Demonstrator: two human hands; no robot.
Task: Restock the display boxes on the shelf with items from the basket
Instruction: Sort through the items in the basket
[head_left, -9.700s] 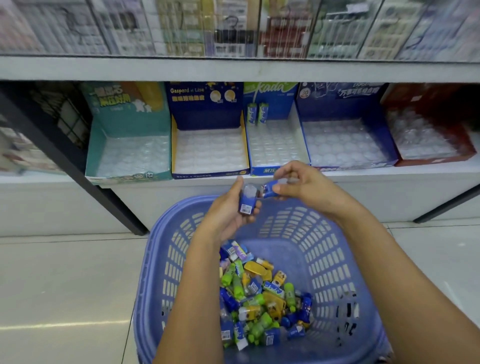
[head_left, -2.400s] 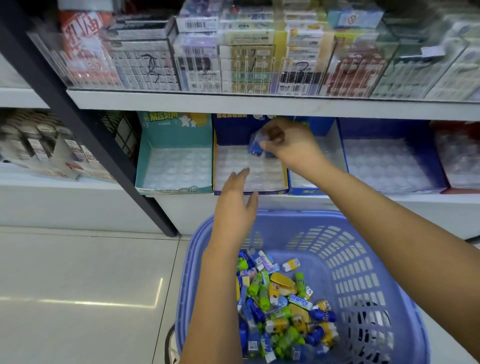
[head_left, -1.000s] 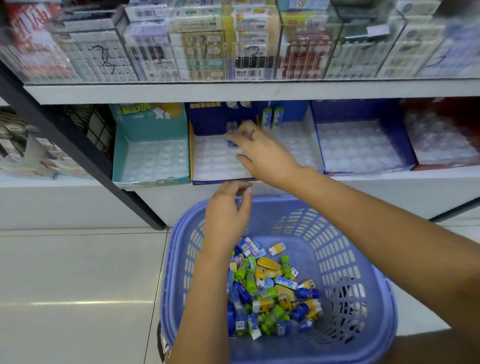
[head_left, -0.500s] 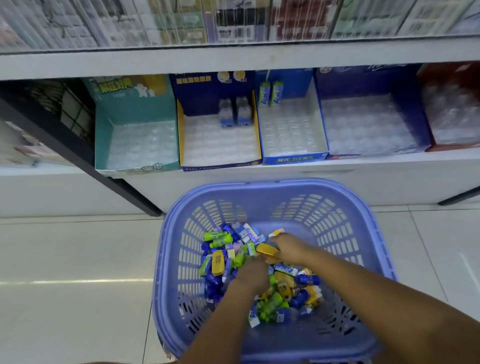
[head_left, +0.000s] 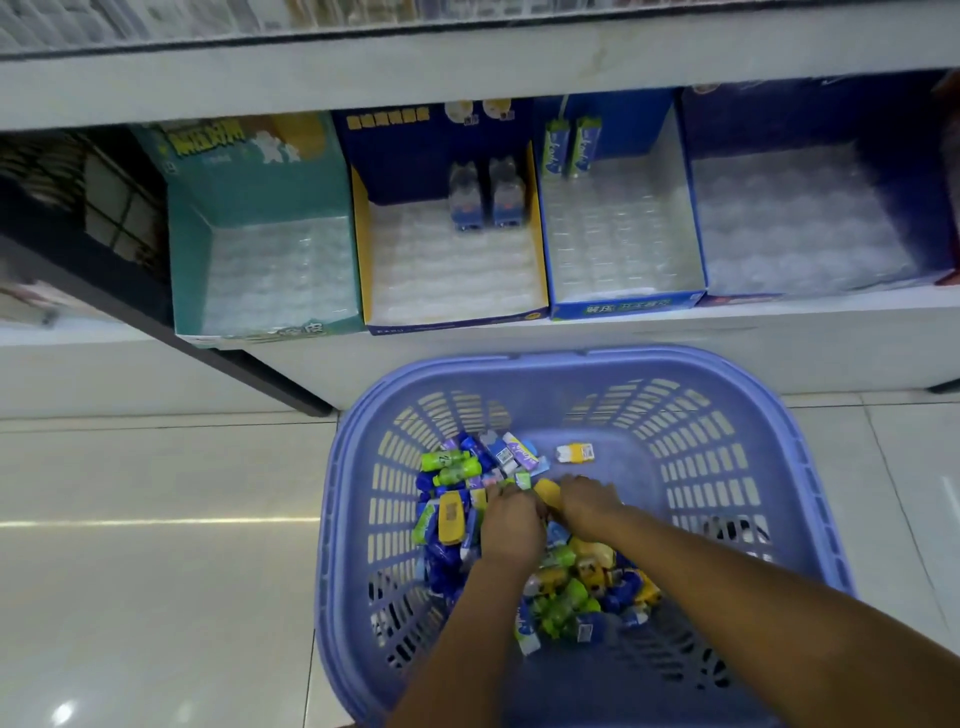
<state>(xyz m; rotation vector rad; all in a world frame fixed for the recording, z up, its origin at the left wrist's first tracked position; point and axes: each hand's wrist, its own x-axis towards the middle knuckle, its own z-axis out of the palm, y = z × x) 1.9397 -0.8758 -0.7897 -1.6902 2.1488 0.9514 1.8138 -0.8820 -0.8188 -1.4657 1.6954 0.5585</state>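
We note the lilac slotted plastic basket (head_left: 810, 499) on the floor below the white shelf (head_left: 675, 332), whose teal (head_left: 187, 270), yellow-edged navy (head_left: 361, 249), blue (head_left: 623, 309) and dark blue (head_left: 693, 182) cardboard display boxes hold two bottles (head_left: 485, 200), two green-blue tubes (head_left: 571, 148), otherwise bare trays. In the basket our left hand (head_left: 511, 525) and right hand (head_left: 587, 501) sit curled among the small mixed packets (head_left: 571, 582); we cannot tell what either grips. Packets judged light, rigid, slippery; pinch across the body.
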